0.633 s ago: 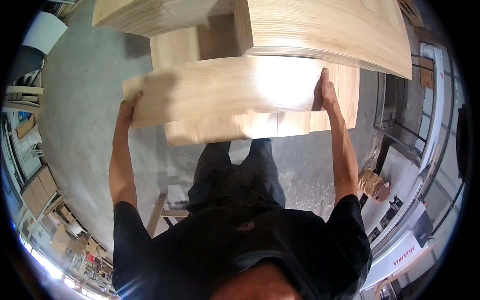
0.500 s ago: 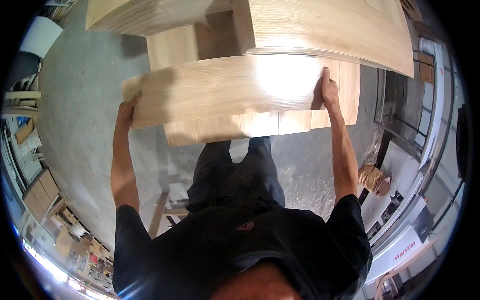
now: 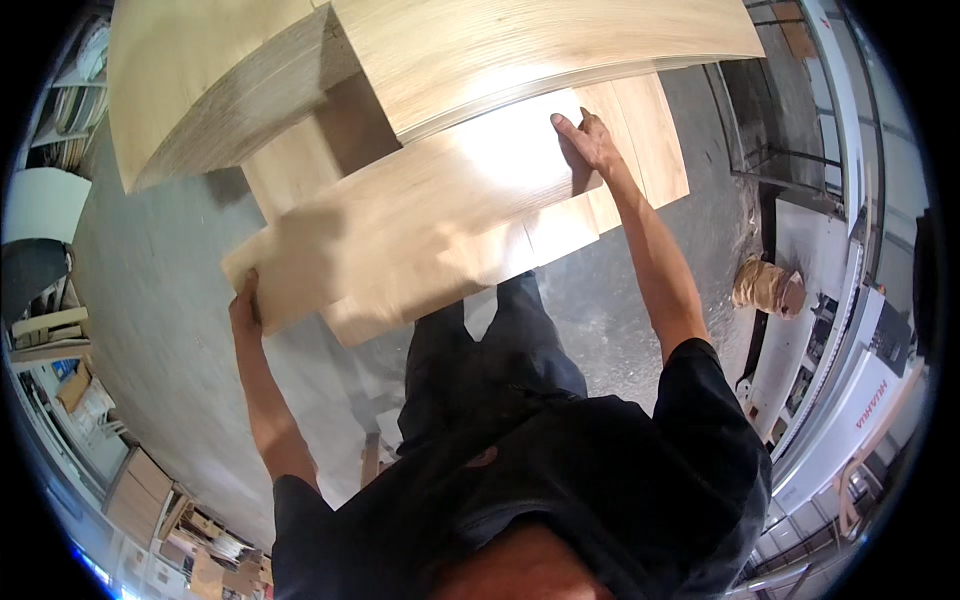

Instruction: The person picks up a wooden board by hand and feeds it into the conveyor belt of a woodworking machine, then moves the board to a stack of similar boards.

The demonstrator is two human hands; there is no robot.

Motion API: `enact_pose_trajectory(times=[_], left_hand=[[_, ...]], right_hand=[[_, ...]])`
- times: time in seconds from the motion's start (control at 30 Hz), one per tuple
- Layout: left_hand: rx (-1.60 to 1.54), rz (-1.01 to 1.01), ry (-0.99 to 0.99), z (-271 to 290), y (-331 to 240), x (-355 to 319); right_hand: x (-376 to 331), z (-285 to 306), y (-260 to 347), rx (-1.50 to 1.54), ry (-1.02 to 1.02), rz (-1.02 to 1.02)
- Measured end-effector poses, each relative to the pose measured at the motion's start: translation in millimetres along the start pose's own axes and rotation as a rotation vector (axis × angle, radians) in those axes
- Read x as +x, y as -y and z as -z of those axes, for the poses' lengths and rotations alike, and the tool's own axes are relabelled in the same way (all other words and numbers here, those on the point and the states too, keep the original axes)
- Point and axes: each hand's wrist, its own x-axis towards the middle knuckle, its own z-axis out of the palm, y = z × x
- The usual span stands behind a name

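Note:
A long, light wood-grain board [image 3: 420, 200] is held out in front of me, tilted with its left end nearer. My left hand [image 3: 245, 304] grips its left end. At the right end my right hand [image 3: 590, 142] holds the board, its thumb on the top face. Under the board lie other light wood panels [image 3: 560, 232], side by side, partly hidden by it. A large wood-grain carcass [image 3: 540, 50] stands just beyond, with an open recess [image 3: 350, 120] on its left. The fingers beneath the board are mostly hidden.
Grey concrete floor [image 3: 160, 330] surrounds the panels. To the right are a metal frame [image 3: 735, 120], a brown wrapped roll [image 3: 768, 288] and a long white machine [image 3: 820, 440]. Boards and offcuts [image 3: 50, 330] are stacked along the left.
The view has turned, so the carcass and panels now appear slanted. Both hands still hold the board; its right end sits closer to the carcass edge.

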Motion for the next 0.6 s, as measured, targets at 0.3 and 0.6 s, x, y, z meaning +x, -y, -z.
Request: enact_pose_trajectory(times=[0.3,0.6], left_hand=[[-0.006,-0.011,-0.074,-14,11,-12],[0.129,0.013,-0.119,-37,11,-20]], right_hand=[[4,15,15,0.082,0.089,-0.086],[17,22,0,0.215,0.108,-0.11]])
